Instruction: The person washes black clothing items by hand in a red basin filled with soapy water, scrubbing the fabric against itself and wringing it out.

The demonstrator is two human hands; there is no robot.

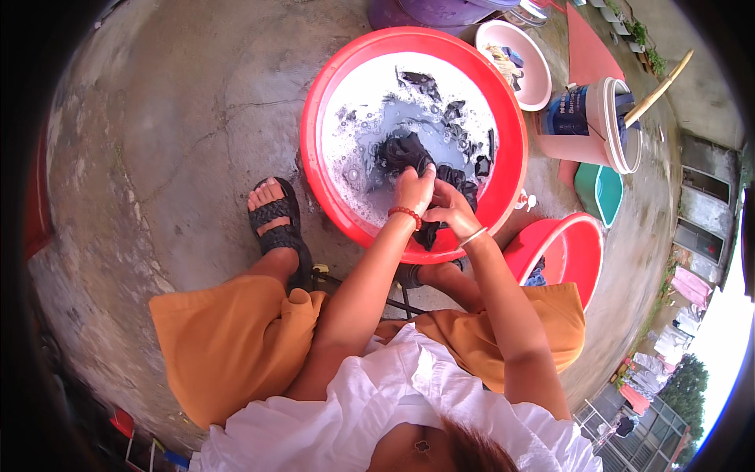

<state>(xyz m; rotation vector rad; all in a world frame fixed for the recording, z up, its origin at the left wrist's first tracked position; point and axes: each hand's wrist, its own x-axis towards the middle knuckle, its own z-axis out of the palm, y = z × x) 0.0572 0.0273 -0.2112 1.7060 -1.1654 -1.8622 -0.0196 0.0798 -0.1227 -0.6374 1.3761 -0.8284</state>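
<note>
A large red plastic basin (315,177) of foamy, greyish water lies before me. Wet black cloth (408,152) is bunched above the suds, and more dark fabric (454,177) trails toward the basin's near right side. My left hand (414,192), below a red bead bracelet, is closed around the bunched cloth. Close against it, my right hand (453,207), with a pale bangle at the wrist, also grips the black cloth. The fingertips of both hands are partly hidden by each other and the fabric. Other dark folds (422,84) poke through the foam at the far side.
To the right stand a smaller red basin (581,253) with dark clothes, a green tub (603,189) and a paint bucket (581,121) with a wooden stick. A pink basin (534,71) holding cloths and a purple bucket (433,13) are beyond. Wet concrete (194,118) lies left.
</note>
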